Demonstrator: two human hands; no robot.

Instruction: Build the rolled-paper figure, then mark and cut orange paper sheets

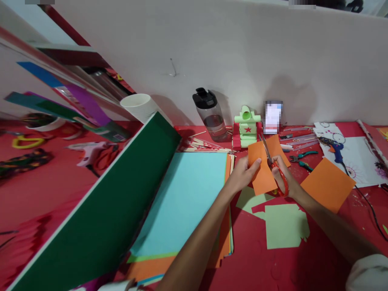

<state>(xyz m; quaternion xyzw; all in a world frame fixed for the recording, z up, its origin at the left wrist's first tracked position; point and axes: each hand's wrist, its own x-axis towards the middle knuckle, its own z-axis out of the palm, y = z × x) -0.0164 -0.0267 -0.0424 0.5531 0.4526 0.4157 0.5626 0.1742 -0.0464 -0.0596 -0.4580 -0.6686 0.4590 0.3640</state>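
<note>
Between thumb and fingers, my left hand [243,174] pinches an orange sheet of paper [261,180]. My right hand [284,171] is closed around the red handles of a pair of scissors [284,182]. The scissor blades point up and away, lying along the orange paper, whose right part stands apart beyond them. Below the hands, pale green paper pieces [286,226] with ragged cut edges rest on the red table. To the right lies another orange square [329,184]. Just behind the hands stands a light green paper model [247,127] with a red star.
A green board [106,210] leans left of a stack of coloured paper [194,194]. Along the wall are a water bottle [212,117], a lit phone [273,117], pliers [306,154] and a blue glue gun [337,151] with its cord. A pink glue gun [91,151] lies at left.
</note>
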